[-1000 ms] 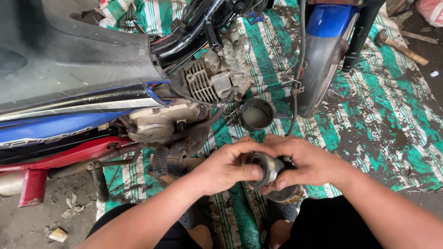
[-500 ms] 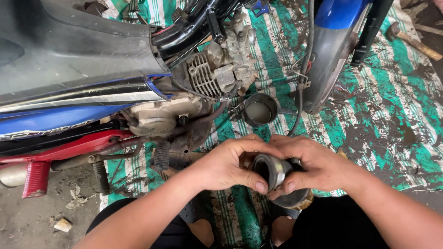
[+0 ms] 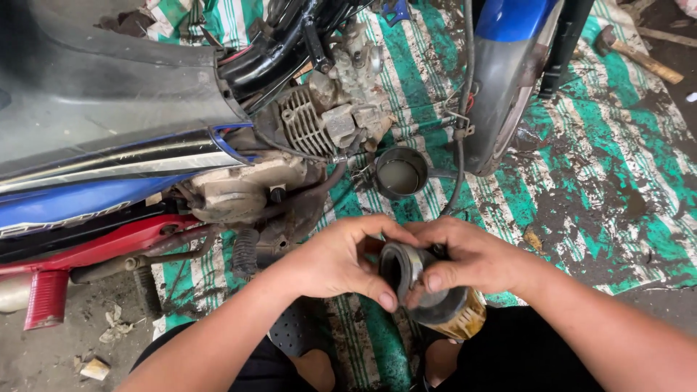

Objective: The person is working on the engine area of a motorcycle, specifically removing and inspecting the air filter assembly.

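Low in the middle of the head view, both my hands hold one dirty grey metal cylinder part [image 3: 404, 267] with a round opening. My left hand [image 3: 340, 261] wraps it from the left, thumb on its rim. My right hand [image 3: 472, 260] grips it from the right, index finger across the front. Just under the part sits a round container with a yellowish side [image 3: 459, 321]. Above my hands lies a motorcycle on its side, its finned engine [image 3: 314, 131] exposed.
A dark round cup [image 3: 401, 174] holding murky liquid stands on the green-and-white striped tarp [image 3: 617, 160] beside the blue front fender [image 3: 508, 65]. A hammer [image 3: 633, 55] lies at the top right. Bare concrete with debris [image 3: 94, 363] is at the lower left.
The view has shifted slightly, so the engine and cup sit lower and closer. My hands stay on the cylinder part, and my fingers have shifted a little around its rim.
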